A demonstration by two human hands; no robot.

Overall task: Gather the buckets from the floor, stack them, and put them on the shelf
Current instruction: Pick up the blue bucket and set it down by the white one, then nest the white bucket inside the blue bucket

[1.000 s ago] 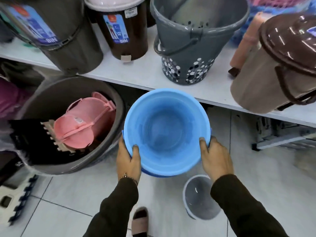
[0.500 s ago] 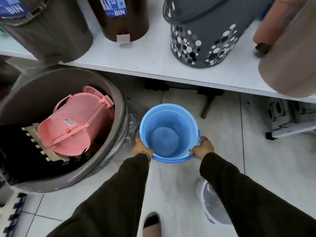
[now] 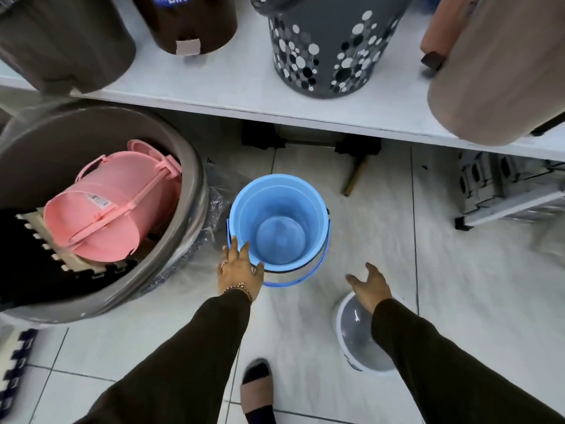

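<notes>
The blue bucket (image 3: 278, 223) stands upright on the tiled floor (image 3: 397, 240), mouth up, just in front of the white shelf (image 3: 214, 87) edge. Its thin blue handle (image 3: 305, 278) hangs down on the side nearest me. My left hand (image 3: 240, 270) rests at the rim on the bucket's near left side, fingers spread and laid loosely against the lip rather than closed around it. My right hand (image 3: 370, 286) is off the bucket, to its near right and clear of it, palm open and fingers wide, holding nothing.

Under that right hand, nearer to me than the blue bucket, a small grey bucket (image 3: 357, 335) with a white rim sits on the floor, partly hidden by my sleeve. To the blue bucket's left a big grey tub (image 3: 101, 136) holds a pink bucket (image 3: 116, 203) lying on its side. Crumpled clear plastic (image 3: 217, 203) lies between the tub and the blue bucket. Beyond the blue bucket, up on the shelf, stand a spotted grey basket (image 3: 330, 47), a dark brown bin (image 3: 186, 22) and a beige bin (image 3: 501, 71). My shoe (image 3: 256, 390) shows on the floor, nearer to me than the blue bucket.
</notes>
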